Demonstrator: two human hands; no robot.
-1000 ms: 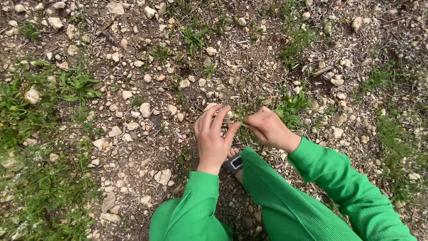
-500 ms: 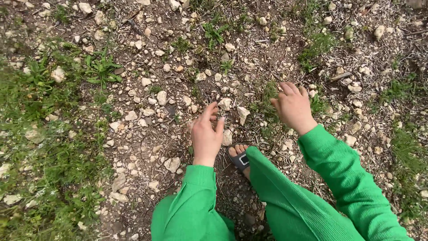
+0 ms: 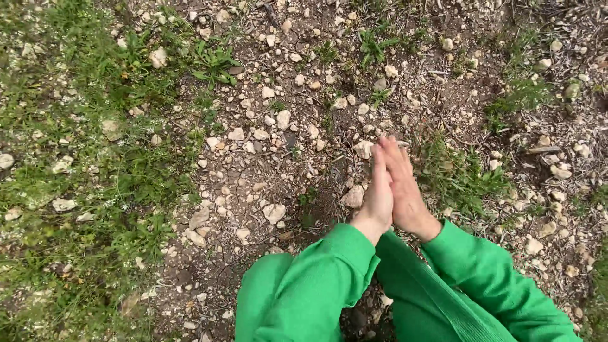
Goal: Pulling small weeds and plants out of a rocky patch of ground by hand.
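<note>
My left hand (image 3: pixel 378 193) and my right hand (image 3: pixel 408 187) are pressed flat together, palm to palm, with the fingers straight and pointing away from me. Nothing shows between or in them. They hover over stony brown soil (image 3: pixel 266 171). A pale stone (image 3: pixel 353 197) lies just left of my left wrist, and another pale stone (image 3: pixel 363 149) sits by the fingertips. A low tuft of green weeds (image 3: pixel 459 174) grows right of my right hand. Both arms wear bright green sleeves (image 3: pixel 329 266).
Thick grass (image 3: pixel 76 164) covers the left side. Small pale stones (image 3: pixel 274 212) and dry twigs are scattered over the cracked dirt. More weeds (image 3: pixel 373 41) grow at the top. My green-clad knees (image 3: pixel 269 297) fill the bottom middle.
My hands were apart over the ground, the right one by the weeds; they have come together palm to palm. The view has shifted left, and my sandalled foot is out of sight.
</note>
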